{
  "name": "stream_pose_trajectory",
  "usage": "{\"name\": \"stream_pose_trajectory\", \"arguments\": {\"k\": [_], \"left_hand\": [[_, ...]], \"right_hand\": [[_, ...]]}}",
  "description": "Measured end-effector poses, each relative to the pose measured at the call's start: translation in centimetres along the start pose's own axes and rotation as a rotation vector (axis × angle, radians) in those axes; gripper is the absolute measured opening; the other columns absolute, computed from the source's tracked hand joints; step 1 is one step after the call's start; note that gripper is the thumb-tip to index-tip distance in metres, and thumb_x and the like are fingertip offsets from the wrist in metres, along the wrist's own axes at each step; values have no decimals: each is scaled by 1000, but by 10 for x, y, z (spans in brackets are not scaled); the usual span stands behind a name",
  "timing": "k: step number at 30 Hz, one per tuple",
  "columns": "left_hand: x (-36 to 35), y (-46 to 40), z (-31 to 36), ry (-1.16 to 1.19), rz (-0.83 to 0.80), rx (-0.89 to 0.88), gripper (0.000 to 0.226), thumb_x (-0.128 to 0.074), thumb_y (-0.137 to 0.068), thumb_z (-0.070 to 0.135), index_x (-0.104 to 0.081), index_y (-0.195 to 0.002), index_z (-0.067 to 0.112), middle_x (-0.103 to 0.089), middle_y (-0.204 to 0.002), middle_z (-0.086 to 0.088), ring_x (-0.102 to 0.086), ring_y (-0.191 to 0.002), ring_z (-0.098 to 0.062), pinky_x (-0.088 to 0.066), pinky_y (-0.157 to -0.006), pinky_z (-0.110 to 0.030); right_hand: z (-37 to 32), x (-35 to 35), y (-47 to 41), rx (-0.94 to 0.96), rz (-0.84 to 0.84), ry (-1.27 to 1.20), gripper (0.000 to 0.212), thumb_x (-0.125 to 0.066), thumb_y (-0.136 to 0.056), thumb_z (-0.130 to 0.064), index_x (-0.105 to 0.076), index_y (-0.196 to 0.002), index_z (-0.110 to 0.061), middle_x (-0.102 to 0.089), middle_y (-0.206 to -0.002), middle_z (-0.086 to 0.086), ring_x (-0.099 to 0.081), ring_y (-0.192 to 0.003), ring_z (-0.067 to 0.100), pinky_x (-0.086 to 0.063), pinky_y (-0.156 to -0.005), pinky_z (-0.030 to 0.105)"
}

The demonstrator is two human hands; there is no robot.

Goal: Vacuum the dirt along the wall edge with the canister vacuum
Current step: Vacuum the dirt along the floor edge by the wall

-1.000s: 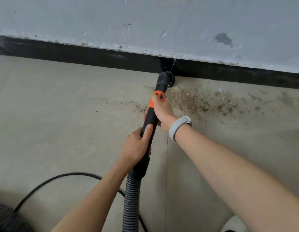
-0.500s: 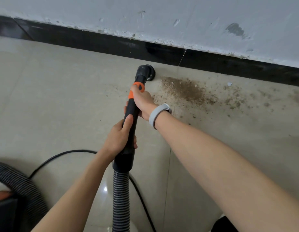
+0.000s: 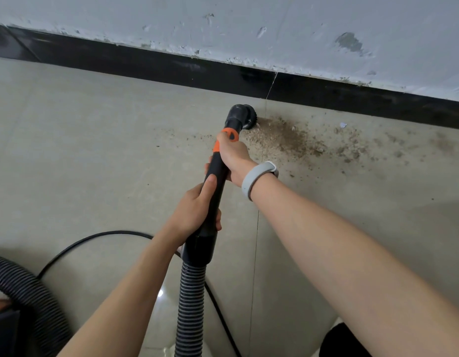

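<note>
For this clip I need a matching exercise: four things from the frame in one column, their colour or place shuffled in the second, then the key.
Things:
1. Brush nozzle
2. Baseboard
3. Wristband
4. Ribbed hose

Descriptions:
A. On the right wrist, pale grey
B. Black strip where wall meets floor
C. At the left edge of the dirt patch
D. Runs back from the wand's rear end

Pairs: 1-C, 2-B, 3-A, 4-D

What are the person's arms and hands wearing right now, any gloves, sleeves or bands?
Both forearms are bare, with no sleeves in view and no gloves on the left hand or the right hand. The right wrist carries a smooth, light grey wristband. No rings or markings show.
</note>
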State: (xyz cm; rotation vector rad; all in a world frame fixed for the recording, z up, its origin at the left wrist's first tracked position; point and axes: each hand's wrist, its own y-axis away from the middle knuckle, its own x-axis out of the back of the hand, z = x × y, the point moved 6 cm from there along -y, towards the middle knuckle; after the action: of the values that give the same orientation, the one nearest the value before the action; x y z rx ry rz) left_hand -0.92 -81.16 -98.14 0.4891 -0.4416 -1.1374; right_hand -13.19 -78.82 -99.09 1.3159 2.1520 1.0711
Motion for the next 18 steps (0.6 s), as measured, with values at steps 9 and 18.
{"name": "stream_pose_trajectory", "arguments": {"k": [9,18], "left_hand": [[-20,0,4,-71,-63,-17,47,-31,-96,50,-48,-86,8,-60,-49,-5,-60,-45,-22,-48,-48,-24],[-10,4,7,-55,-22,12,49,-33,-97,47,-50,-94,2,-59,-50,-6,-60,-45,-21,-48,-45,-23]], "right_hand": [[8,29,0,-23,43,-48,26,-44,-93,-31,-45,-79,-10,-54,-71,9,-56,-70,29,-53,-81,46],[9,18,1,-3,4,-100,24,-47,-92,-28,-47,-78,-9,-54,-64,8,-55,-51,24,-55,-69,42]]}}
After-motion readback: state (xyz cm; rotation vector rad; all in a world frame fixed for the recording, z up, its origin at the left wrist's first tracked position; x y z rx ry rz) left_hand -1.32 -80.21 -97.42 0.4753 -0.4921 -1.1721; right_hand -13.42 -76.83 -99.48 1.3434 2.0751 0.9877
